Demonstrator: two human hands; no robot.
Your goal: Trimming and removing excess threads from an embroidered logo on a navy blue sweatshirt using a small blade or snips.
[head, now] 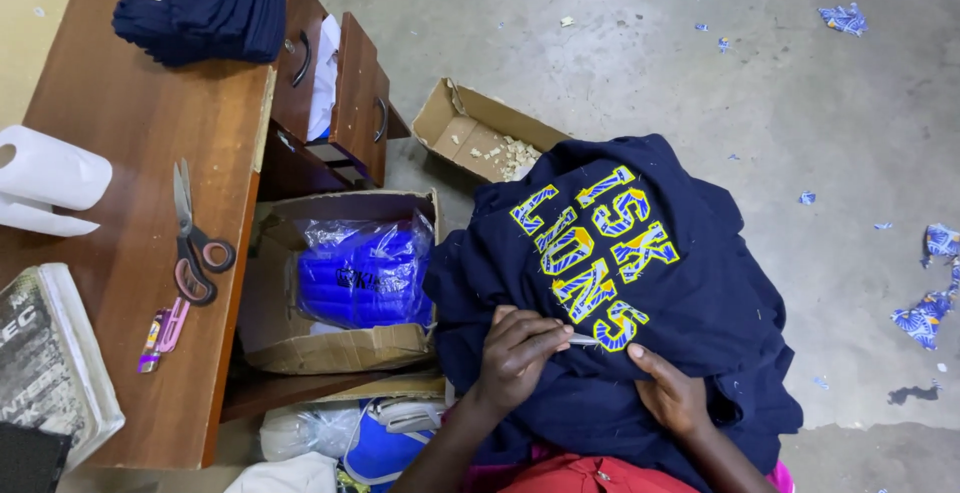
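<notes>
A navy garment [690, 283] with yellow and blue letters lies bunched over my lap. My left hand [515, 353] is closed around a thin silvery tool [584, 340], whose tip touches the lowest letter. My right hand [672, 393] rests on the cloth just right of that letter, thumb pointing up toward it, holding the fabric down.
A wooden desk [140, 153] at left carries scissors [192, 243], a pink pen-like item [163, 333], a paper roll [50, 178], a book [45, 353] and folded navy garments [205, 3]. An open carton with blue packets [365, 273] stands beside it. A scrap box [480, 133] and cloth scraps [925, 313] lie on the concrete floor.
</notes>
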